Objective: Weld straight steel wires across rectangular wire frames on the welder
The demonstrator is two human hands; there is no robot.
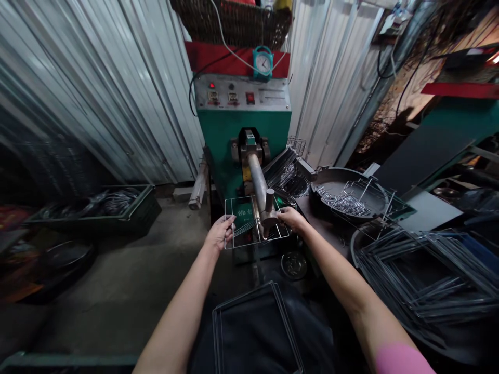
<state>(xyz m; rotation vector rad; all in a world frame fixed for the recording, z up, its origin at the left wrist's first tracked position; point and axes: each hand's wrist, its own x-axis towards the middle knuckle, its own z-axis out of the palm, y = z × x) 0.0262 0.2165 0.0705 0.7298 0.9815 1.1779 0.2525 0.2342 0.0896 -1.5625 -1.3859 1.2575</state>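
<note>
A rectangular wire frame (pixel 258 228) with thin crossbars lies roughly level at the electrodes of a green spot welder (pixel 214 127). My left hand (pixel 220 232) pinches its left side between thumb and fingers. At the right side, my right hand (pixel 293 219) is closed on the frame, its fingertips close to the welder's upper electrode (pixel 268 210). That electrode hangs from a thick metal arm (pixel 257 174) over the frame and hides part of it. Several bare wire frames (pixel 219 332) rest on my lap, over dark cloth.
To the right, a round pan (pixel 317 179) holds short metal pieces, near a heap of wire frames (pixel 413 311). A small bowl (pixel 293 265) sits below the welder. On the left floor stands a green crate (pixel 144 210). A teal clock (pixel 262 63) tops the control panel.
</note>
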